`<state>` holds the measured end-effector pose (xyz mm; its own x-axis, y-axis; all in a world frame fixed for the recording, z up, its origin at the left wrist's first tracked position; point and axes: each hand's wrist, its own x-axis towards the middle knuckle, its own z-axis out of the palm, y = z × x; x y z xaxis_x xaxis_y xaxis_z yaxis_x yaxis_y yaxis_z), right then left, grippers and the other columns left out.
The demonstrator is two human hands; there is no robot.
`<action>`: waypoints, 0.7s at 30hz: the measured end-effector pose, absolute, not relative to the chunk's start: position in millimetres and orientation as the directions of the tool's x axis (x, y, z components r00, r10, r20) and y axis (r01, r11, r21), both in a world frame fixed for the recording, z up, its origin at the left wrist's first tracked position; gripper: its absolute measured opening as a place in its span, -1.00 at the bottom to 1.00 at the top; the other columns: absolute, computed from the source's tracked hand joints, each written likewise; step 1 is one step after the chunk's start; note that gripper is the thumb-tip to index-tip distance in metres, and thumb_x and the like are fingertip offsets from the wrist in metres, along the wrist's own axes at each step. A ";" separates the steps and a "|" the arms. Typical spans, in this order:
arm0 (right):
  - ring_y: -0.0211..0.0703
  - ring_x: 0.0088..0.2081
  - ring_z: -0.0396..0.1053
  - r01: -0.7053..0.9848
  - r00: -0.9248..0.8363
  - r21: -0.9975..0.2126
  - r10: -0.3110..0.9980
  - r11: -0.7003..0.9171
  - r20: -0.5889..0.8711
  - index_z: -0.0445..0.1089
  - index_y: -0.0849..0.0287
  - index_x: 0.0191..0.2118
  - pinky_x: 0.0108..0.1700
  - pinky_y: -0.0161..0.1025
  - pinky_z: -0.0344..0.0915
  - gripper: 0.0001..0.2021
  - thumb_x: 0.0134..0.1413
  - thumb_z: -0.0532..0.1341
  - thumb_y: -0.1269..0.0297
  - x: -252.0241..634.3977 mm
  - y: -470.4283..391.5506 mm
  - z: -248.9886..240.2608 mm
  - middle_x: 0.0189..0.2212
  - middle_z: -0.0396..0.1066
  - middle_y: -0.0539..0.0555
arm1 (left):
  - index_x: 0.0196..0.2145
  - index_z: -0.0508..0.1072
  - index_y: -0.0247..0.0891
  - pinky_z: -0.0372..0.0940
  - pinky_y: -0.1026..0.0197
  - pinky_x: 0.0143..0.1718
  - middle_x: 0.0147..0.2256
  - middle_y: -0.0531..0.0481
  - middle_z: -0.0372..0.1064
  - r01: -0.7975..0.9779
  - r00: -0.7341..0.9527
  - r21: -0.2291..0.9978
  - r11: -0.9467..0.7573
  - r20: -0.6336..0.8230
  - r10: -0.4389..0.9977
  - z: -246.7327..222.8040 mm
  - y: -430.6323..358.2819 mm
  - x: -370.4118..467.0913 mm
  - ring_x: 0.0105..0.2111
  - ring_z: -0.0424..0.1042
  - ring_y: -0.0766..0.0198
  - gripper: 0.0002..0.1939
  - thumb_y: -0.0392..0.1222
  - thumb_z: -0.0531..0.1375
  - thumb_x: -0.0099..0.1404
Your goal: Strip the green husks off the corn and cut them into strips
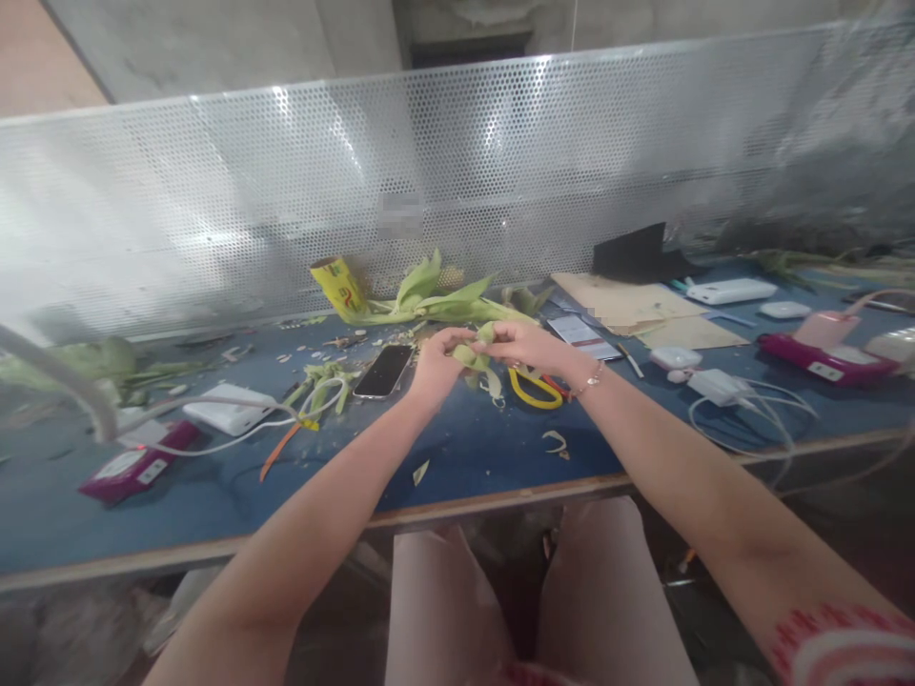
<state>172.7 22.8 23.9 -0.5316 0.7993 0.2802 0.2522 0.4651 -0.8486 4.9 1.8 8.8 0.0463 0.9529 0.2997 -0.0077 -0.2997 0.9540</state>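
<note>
Both hands were busy mid-tabletop (464, 467): left hand (441, 362) and right hand (527, 347) had fingers nearly closed, pinching a green piece (466, 357) between them. Looked partway done to me, since scraps (557, 443) were lying around at 5 o'clock, while big leaves (447, 298) at 12 seemed mostly whole. Couldn't spot anything finished. Room-wise, the best space was at 6, just a few bits before the front edge. Tighter elsewhere: phone (384, 371) at 9, yellow scissors (536, 389) at 4 right under the right wrist, mesh panel (472, 181) walling off 12 behind the leaves.
</note>
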 end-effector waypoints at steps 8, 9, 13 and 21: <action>-0.41 -0.65 0.09 0.416 -0.410 -0.774 0.858 0.477 0.309 0.23 0.19 -0.53 -0.58 -0.34 0.01 -0.71 -0.11 0.28 0.10 167.8 29.5 18.5 -0.67 0.17 -0.13 | -0.34 0.46 -0.29 0.31 0.27 -0.51 -0.38 -0.02 0.45 0.131 0.032 0.907 -0.400 0.399 0.916 7.6 2.1 5.7 -0.50 0.39 0.33 -0.70 -0.17 0.32 -0.08; -0.41 -0.65 0.10 0.432 -0.393 -0.769 0.866 0.471 0.310 0.23 0.19 -0.54 -0.58 -0.34 0.01 -0.71 -0.11 0.28 0.12 167.2 29.3 18.8 -0.67 0.18 -0.12 | -0.34 0.47 -0.29 0.31 0.27 -0.48 -0.38 -0.03 0.46 0.152 0.029 0.893 -0.423 0.423 0.905 7.5 2.4 5.2 -0.48 0.40 0.32 -0.72 -0.18 0.32 -0.08; -0.39 -0.68 0.13 0.458 -0.367 -0.774 0.886 0.438 0.284 0.26 0.19 -0.52 -0.61 -0.33 0.03 -0.78 -0.07 0.27 0.19 165.6 24.1 23.2 -0.67 0.22 -0.09 | -0.37 0.48 -0.29 0.29 0.27 -0.40 -0.39 -0.03 0.46 0.206 0.031 0.859 -0.469 0.474 0.880 8.0 3.6 3.7 -0.44 0.41 0.32 -0.78 -0.24 0.29 -0.06; -0.31 -0.68 0.26 0.282 -0.381 -0.941 0.922 0.185 0.067 0.27 0.17 -0.53 -0.64 -0.32 0.17 -0.82 0.00 0.24 0.28 171.0 18.5 30.8 -0.70 0.29 -0.03 | -0.37 0.45 -0.27 0.24 0.31 -0.52 -0.37 -0.03 0.48 0.100 -0.017 0.910 -0.403 0.406 0.914 -1.2 13.4 -0.9 -0.51 0.37 0.35 -0.77 -0.25 0.27 -0.08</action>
